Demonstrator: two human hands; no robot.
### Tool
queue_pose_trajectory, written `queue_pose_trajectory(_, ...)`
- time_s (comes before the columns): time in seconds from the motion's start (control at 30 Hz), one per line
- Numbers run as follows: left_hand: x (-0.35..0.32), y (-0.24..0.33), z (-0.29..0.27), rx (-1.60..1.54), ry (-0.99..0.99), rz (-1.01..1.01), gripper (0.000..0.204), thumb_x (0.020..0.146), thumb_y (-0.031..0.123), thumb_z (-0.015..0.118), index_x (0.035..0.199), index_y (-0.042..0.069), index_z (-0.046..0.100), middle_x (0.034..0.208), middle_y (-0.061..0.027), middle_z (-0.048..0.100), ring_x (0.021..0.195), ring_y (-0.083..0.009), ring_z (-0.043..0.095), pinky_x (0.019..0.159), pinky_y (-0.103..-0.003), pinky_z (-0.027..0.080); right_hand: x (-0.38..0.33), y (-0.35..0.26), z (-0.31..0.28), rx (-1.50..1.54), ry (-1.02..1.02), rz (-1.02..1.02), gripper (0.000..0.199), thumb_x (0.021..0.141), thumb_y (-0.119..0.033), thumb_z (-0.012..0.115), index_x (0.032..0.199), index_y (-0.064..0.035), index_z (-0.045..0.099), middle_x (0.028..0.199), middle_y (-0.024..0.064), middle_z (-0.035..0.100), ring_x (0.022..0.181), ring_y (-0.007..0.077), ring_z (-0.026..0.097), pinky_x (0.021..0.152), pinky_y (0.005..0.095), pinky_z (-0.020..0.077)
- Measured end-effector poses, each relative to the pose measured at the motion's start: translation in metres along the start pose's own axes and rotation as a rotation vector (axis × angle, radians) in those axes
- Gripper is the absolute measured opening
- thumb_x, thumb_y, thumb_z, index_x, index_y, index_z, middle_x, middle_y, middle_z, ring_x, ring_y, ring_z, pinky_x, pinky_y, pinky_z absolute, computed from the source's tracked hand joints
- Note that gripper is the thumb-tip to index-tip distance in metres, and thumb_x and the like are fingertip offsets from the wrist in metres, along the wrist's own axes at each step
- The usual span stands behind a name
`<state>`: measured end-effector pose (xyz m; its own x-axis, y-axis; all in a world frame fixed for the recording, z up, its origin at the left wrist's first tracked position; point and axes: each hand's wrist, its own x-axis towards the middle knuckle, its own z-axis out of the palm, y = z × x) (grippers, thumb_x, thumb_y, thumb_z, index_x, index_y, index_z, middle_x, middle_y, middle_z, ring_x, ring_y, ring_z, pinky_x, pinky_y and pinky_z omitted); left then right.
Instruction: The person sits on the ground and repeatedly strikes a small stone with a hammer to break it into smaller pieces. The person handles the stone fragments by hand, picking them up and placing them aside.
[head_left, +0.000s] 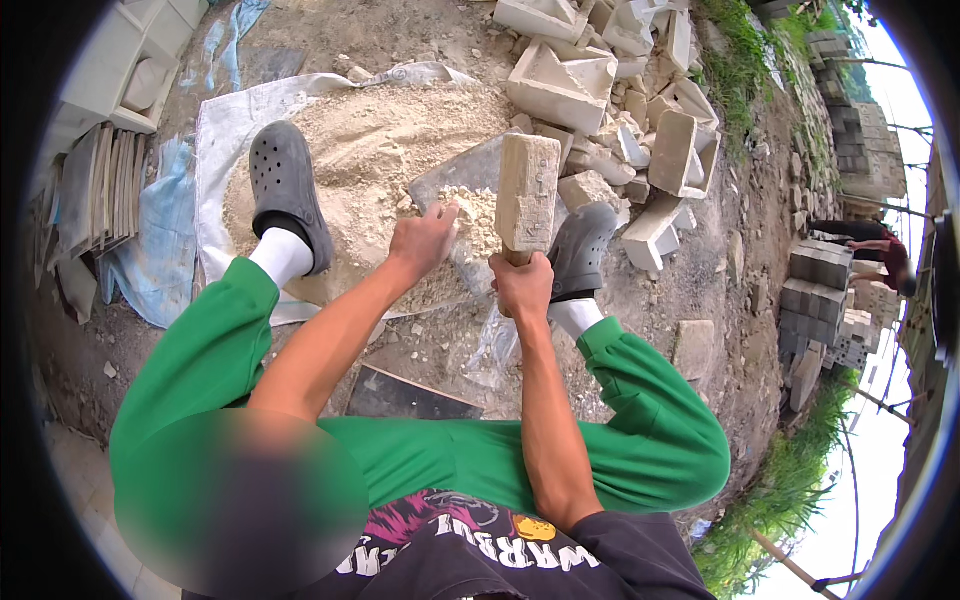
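My right hand [523,284] is wrapped round the short handle of a mallet, whose dusty, pale rectangular head [529,193] stands raised between my feet. Beside it, my left hand [422,244] reaches to the left edge of a heap of crumbled pale chunks [478,222]. Its fingers look slightly bent and apart, touching the crumbs; no held piece shows. Under the crumbs lies a grey slab [440,180], partly covered by the mallet head. Fine beige rubble [370,140] spreads over a white sack sheet [222,130] to the left.
Broken pale block moulds and chunks [565,85] are piled ahead on the right. Grey clogs [285,185] on my feet flank the work spot. Stacked thin boards [100,190] and blue sheeting [160,240] lie left. A dark board [410,395] is near my legs. Another person [880,250] is far right.
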<state>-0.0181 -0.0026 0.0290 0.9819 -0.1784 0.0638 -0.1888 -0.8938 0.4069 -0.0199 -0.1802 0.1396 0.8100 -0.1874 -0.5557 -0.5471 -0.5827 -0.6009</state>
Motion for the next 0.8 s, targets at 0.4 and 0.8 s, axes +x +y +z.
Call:
queue_pose_trajectory(0.4,0.004,-0.010,-0.007,0.017,-0.124,0.033,0.054,0.085,0.008,0.058,0.137,0.017,0.053,0.108,-0.0107,0.061,0.064,-0.0305,0.067,0.054,-0.040,0.055,0.030,0.013,0.009,-0.100,-0.086,0.024,0.034,0.073,-0.027,0.070,0.093,0.0001,0.071,0.073,0.0179,0.070,0.069,0.0277,0.070,0.067,0.0385,0.0532)
queue_pose_trajectory(0.8,0.009,-0.009,-0.015,0.006,-0.192,0.044,0.058,0.082,0.000,0.057,0.138,0.016,0.053,0.111,-0.0116,0.061,0.070,-0.0288,0.070,0.059,-0.039,0.057,0.028,0.052,0.032,-0.223,-0.057,0.079,0.043,0.070,-0.034,0.070,0.099,-0.0018,0.071,0.089,0.0250,0.071,0.090,0.0415,0.069,0.079,0.0437,0.0536)
